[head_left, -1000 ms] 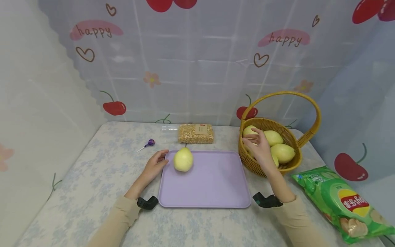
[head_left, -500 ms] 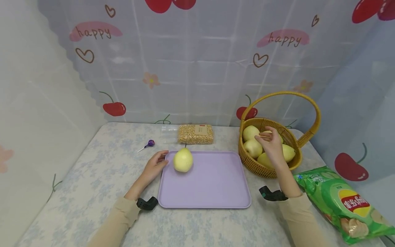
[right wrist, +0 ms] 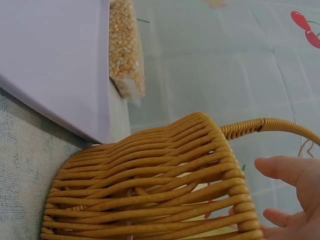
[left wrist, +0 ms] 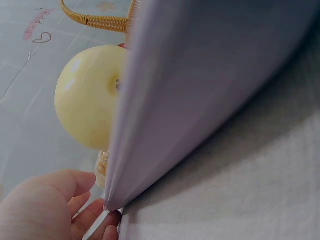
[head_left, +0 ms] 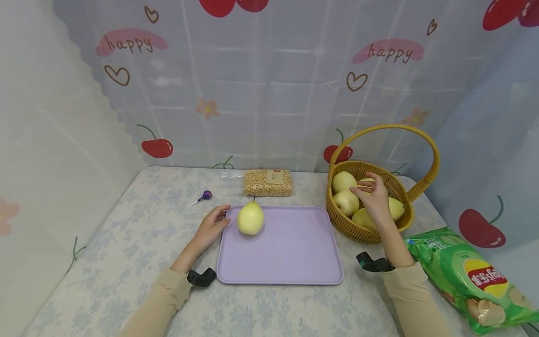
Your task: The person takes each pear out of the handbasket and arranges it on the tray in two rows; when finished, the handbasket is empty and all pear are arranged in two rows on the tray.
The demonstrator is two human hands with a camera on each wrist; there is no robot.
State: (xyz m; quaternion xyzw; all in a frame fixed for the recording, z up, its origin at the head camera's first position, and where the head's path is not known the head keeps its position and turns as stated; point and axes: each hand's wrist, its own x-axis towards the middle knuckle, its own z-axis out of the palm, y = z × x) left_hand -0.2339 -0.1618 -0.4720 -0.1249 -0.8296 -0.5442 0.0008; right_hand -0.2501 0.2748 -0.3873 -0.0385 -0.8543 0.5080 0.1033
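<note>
In the head view my left hand (head_left: 212, 223) rests at the upper left corner of a lilac tray (head_left: 286, 255), its fingertips at the rim. The left wrist view shows the thumb (left wrist: 80, 181) apart from the rim and fingertips touching the corner. One yellow-green pear (head_left: 250, 218) sits on the tray near that corner, stem up. My right hand (head_left: 375, 199) hovers over a wicker basket (head_left: 349, 230) of several pears (head_left: 346, 202), fingers loosely bent with nothing between them. It hides part of the pears behind it.
A clear bag of corn kernels (head_left: 265, 183) lies behind the tray, with a purple lollipop (head_left: 205, 195) to its left. The basket's tall handle (head_left: 430, 154) arches over the pears. A green chip bag (head_left: 471, 281) lies at the right edge.
My right hand has shifted to the right over the basket, uncovering the pears on its left side. My left hand, the tray and its pear have stayed put.
</note>
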